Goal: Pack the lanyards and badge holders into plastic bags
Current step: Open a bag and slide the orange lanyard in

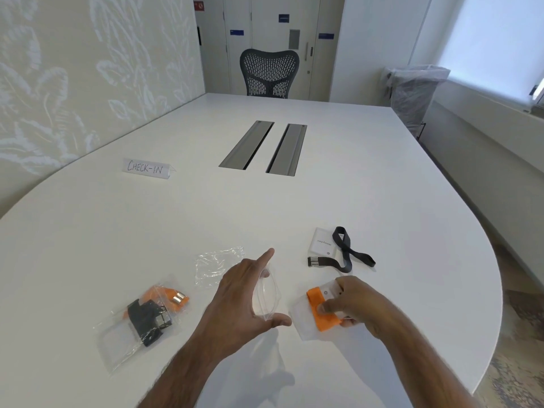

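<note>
The right hand (353,304) grips a folded orange fabric lanyard (322,312) against a clear soft-plastic badge holder (303,326), with the thumb clamped on top. Just beside it, the left hand (244,295) pinches an empty clear plastic bag (269,294) between thumb and fingers, its mouth spread apart. A filled clear bag (138,322) lies to the left on the white table (382,201). Farther out lie a crumpled empty bag (216,265), a black strap lanyard (347,251) and a white badge holder (322,244).

Looked across a white round-ended table (353,187) toward a black mesh-backed office chair (269,72); pale leaf-patterned wall (73,83) left, blinded window (494,39) right, possibly a plastic-lined bin (413,92) beside it.
</note>
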A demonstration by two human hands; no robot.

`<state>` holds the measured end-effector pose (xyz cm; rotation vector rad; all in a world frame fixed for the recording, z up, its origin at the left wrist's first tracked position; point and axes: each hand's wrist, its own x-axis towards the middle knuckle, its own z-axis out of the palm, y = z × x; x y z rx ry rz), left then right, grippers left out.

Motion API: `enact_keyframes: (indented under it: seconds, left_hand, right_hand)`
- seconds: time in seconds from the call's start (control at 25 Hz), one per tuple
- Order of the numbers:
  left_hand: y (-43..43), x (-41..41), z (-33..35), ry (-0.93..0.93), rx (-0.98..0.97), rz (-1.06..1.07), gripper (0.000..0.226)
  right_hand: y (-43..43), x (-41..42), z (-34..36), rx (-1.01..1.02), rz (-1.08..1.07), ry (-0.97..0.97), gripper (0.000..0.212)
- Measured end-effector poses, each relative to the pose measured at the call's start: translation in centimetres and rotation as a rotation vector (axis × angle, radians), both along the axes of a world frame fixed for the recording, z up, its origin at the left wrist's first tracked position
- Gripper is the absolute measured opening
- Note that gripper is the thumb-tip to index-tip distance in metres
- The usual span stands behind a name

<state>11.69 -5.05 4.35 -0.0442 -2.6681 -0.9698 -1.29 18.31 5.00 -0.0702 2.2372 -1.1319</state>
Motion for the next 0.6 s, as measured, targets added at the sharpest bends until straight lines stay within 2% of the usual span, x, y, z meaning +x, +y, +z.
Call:
enact_keyframes:
  seconds: [0.2,0.36,0.52,0.6]
  left_hand:
    - [-1.0,-0.1,0.1,0.010,-0.023,0.034,0.114]
    - [-1.2,-0.3,0.5,0.045,-0.168,0.020,0.116]
    - [-0.8,-0.6,0.6,0.098,-0.284,-0.035,0.117]
    - [-0.5,-0.7,0.6,0.114,-0.326,-0.057,0.120]
  right_hand:
    - [0.0,1.2,2.3,-0.295,-0.122,-0.084,0.039]
    - [-0.1,1.8,5.7,-0.490,-0.055,-0.084,0.039]
    - [-0.7,2.6,8.3,-0.516,0.093,-0.155,0.043]
    - [-1.3,2.7,8.7,-0.469,0.082,-0.123,0.039]
